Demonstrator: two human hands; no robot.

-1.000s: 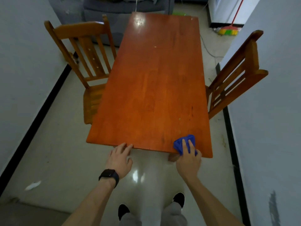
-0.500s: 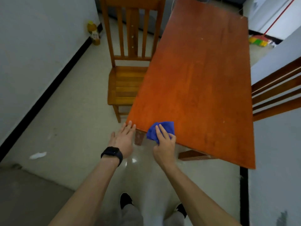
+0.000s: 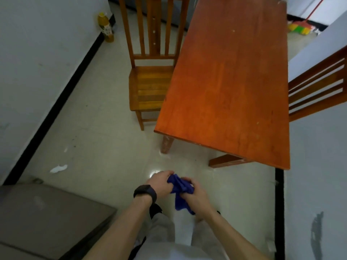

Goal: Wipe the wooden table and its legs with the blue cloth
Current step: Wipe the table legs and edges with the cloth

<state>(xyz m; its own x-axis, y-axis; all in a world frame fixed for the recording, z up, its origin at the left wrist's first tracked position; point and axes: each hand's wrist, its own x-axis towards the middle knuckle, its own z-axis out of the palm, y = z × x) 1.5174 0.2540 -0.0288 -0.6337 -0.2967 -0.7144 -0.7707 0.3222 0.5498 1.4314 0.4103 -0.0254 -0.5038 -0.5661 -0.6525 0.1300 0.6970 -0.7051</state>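
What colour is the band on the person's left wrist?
Black; the wide wrist band shows best in the head view.

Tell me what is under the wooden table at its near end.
Under the wooden table, one leg stands on the floor at the near-left corner; a second wooden piece shows toward the right. Its top hides everything farther back.

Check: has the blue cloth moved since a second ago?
Yes. The blue cloth has come off the wooden table, back past its near edge, over the floor.
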